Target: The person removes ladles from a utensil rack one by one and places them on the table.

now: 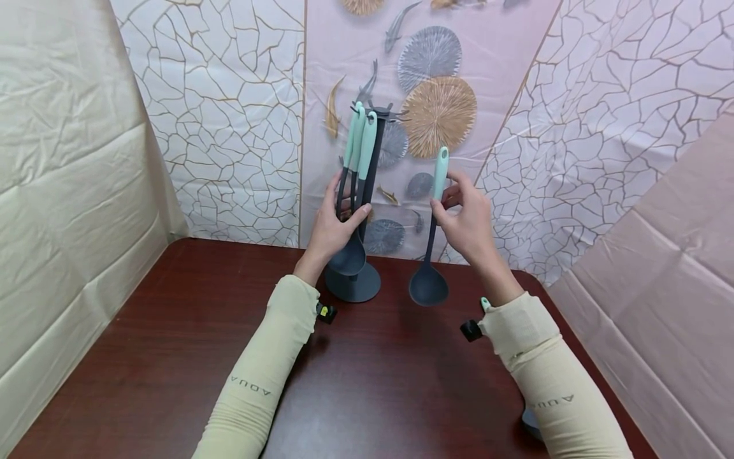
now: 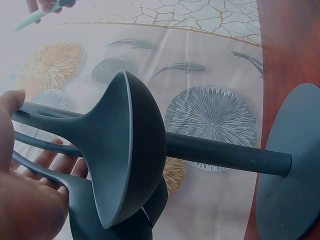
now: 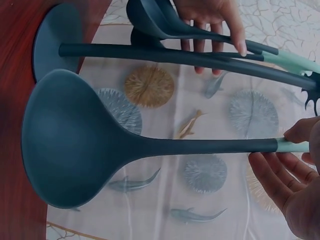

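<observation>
A dark utensil stand (image 1: pixel 353 288) with a round base holds three hanging utensils with mint handles (image 1: pixel 367 143). My left hand (image 1: pixel 335 226) is around their dark shafts, thumb in front and fingers behind; the left wrist view shows a hanging ladle's bowl (image 2: pixel 120 150) close up. To the right of the stand, my right hand (image 1: pixel 467 213) pinches another ladle (image 1: pixel 429 285) where its mint handle meets the dark shaft. That ladle is upright, bowl down, apart from the stand. In the right wrist view its bowl (image 3: pixel 70 140) is in full sight, with the fingers (image 3: pixel 280 175) under the handle.
At the right of the brown table (image 1: pixel 355 376), a mint handle end (image 1: pixel 485 304) and a dark utensil head (image 1: pixel 531 423) show beside my right forearm, which hides what lies between them. Patterned cloth (image 1: pixel 229 127) hangs behind the table, with plain cloth at both sides.
</observation>
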Demonstrator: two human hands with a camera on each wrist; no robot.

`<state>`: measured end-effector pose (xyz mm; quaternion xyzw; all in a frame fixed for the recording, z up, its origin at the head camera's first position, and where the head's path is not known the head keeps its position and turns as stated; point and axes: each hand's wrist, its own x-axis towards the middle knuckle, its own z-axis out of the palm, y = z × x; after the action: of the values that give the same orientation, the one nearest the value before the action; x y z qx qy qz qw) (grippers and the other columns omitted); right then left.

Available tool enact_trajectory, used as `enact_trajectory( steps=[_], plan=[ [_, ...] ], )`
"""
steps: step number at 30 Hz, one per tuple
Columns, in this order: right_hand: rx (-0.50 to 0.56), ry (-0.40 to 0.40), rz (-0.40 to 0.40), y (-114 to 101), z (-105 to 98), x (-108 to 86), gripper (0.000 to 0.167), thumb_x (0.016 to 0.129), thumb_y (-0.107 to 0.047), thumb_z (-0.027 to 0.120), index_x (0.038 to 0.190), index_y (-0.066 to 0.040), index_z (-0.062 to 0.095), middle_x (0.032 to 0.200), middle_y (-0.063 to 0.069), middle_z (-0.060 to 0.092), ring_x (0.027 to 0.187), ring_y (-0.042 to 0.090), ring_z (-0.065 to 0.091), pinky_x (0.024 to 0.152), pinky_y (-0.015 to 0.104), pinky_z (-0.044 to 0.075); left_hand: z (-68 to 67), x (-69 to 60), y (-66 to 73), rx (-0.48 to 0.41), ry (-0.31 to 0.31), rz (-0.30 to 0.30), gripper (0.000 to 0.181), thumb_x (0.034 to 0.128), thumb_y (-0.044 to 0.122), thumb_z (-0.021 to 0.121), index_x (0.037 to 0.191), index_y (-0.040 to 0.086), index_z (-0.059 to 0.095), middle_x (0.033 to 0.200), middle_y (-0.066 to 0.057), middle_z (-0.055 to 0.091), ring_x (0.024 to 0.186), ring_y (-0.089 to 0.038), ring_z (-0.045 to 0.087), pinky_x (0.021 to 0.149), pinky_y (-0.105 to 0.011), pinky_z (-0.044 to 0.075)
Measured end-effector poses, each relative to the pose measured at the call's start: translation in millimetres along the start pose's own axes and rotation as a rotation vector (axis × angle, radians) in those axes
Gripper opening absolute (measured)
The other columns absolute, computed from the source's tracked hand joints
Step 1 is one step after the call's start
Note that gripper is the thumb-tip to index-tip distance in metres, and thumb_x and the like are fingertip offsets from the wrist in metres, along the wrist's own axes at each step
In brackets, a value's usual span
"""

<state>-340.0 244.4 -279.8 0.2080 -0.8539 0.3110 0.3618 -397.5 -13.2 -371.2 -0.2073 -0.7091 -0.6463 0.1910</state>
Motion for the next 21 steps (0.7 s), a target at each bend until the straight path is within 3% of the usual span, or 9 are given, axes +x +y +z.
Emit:
enact_trajectory(
  steps=[8,15,21],
  plan=[
    [-0.041,-0.033,0.018,10.7,-1.0,-6.6,0.047,0.098,-0.008,0.072,0.143,-0.004,0.061,0.091,0.013,0.072,0.077,0.026,0.073,0.062,0.021,0.052,0.0,0.0,-0.4,-0.001,0.000,-0.001,0.093,0.0976,0.048,0.075,0.170,0.034,0.019,0.148,-0.008,0.056,0.123,-0.025,0.066,0.104,-0.044,0.054],
    [-0.056,-0.044,0.034,19.4,-1.8,-13.3,0.048,0.097,-0.006,0.073,0.143,-0.002,0.061,0.092,0.014,0.072,0.077,0.028,0.074,0.066,0.037,0.056,-0.5,-0.5,-0.9,-0.017,-0.004,0.002,0.090,0.0975,0.049,0.075,0.168,0.043,0.019,0.150,-0.008,0.055,0.124,-0.025,0.065,0.105,-0.043,0.053],
    [-0.069,-0.076,0.069,26.3,-2.3,-19.2,0.047,0.097,-0.006,0.072,0.142,-0.002,0.061,0.094,0.014,0.072,0.077,0.028,0.074,0.061,0.025,0.054,-1.4,0.1,-1.1,-0.041,-0.009,0.004,0.091,0.0979,0.047,0.075,0.170,0.037,0.020,0.151,-0.009,0.054,0.127,-0.027,0.064,0.105,-0.044,0.053]
  ],
)
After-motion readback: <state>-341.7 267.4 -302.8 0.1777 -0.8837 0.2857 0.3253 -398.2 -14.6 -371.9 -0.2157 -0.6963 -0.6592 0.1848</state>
